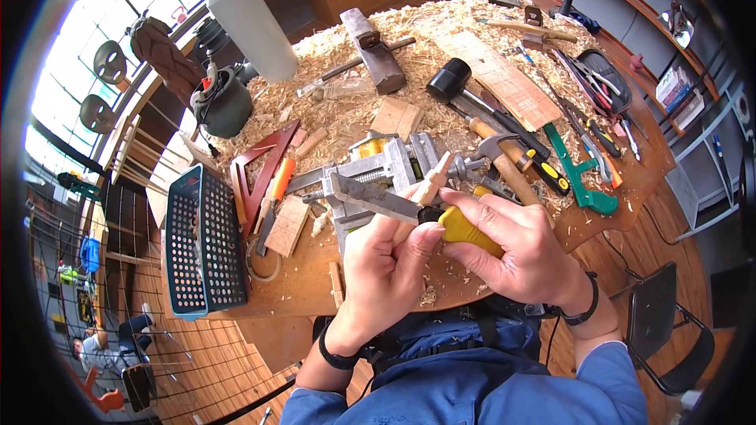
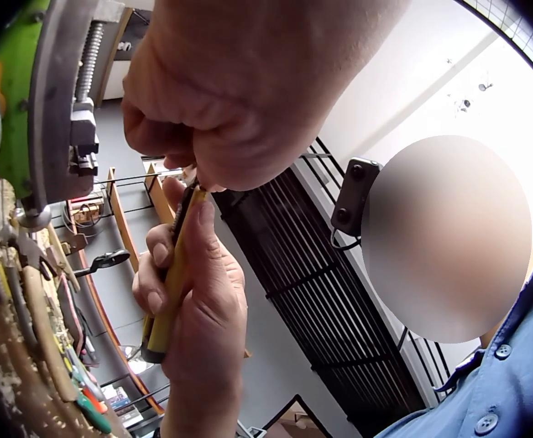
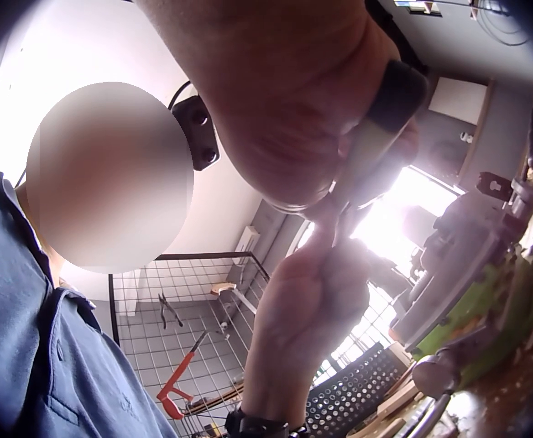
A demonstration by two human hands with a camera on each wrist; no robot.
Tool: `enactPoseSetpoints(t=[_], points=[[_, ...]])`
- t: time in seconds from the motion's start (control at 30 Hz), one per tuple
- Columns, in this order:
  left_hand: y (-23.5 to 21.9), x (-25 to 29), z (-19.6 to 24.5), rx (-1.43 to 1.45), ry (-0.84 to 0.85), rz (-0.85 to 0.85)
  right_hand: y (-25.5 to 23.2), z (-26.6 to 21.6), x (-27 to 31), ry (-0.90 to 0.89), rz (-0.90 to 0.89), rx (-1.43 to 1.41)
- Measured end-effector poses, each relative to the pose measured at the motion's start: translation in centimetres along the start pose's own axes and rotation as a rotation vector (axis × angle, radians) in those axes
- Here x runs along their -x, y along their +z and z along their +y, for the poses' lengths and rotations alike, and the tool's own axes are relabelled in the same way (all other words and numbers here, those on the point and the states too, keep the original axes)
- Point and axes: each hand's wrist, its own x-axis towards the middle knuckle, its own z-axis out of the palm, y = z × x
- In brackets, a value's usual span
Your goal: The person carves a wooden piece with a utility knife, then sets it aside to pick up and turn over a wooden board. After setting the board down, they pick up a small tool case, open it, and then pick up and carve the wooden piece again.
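Note:
In the head view my right hand [image 1: 516, 244] grips the yellow handle [image 1: 468, 232] of a chisel. The flat steel blade [image 1: 378, 198] of that chisel points left and crosses over a small pale carved piece of wood [image 1: 431, 185]. My left hand [image 1: 378, 271] holds this wood, its pointed end sticking up past the fingers. The left thumb lies against the chisel near where blade and handle meet. From the left wrist, the right hand [image 2: 203, 319] shows wrapped round the yellow and black handle [image 2: 171, 301]; the wood is mostly hidden there. Behind both hands stands a metal vise [image 1: 378, 165].
Wood shavings cover the bench [image 1: 299, 287]. A perforated basket [image 1: 206, 244], a red set square [image 1: 264, 165] and an orange-handled knife [image 1: 277, 193] lie left. To the right are a black mallet [image 1: 449, 80], a hammer [image 1: 504, 157] and a green-handled saw [image 1: 579, 173]. A white bottle [image 1: 252, 24] stands behind.

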Motion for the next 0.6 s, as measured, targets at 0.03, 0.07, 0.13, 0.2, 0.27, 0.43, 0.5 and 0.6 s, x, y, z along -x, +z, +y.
enactPoseSetpoints(t=[0.03,0.07,0.13,0.2,0.27,0.43,0.5,0.6], points=[[-0.2,0.2,-0.5,-0.075,0.017,0.009,0.0,0.0,0.0,0.001,-0.005,0.004],[-0.3,0.3,-0.7,-0.150,0.034,0.019,-0.1,0.0,0.0,0.001,-0.005,0.004],[0.1,0.0,-0.4,-0.162,0.051,0.048,-0.1,0.0,0.1,0.005,-0.010,0.033],[0.2,-0.2,-0.1,-0.175,0.069,0.077,0.2,0.1,0.1,0.004,0.005,0.048],[0.3,-0.3,0.1,-0.231,0.016,0.107,0.3,0.0,0.1,0.002,0.021,0.064],[0.3,-0.3,0.2,-0.230,0.054,0.092,0.6,-0.1,0.0,0.023,0.043,0.017],[0.4,-0.2,-0.1,-0.196,0.044,0.083,0.4,0.0,0.1,0.021,0.027,0.016],[0.4,0.1,-1.1,0.007,-0.026,0.067,0.3,0.0,0.1,0.018,0.007,0.016]])
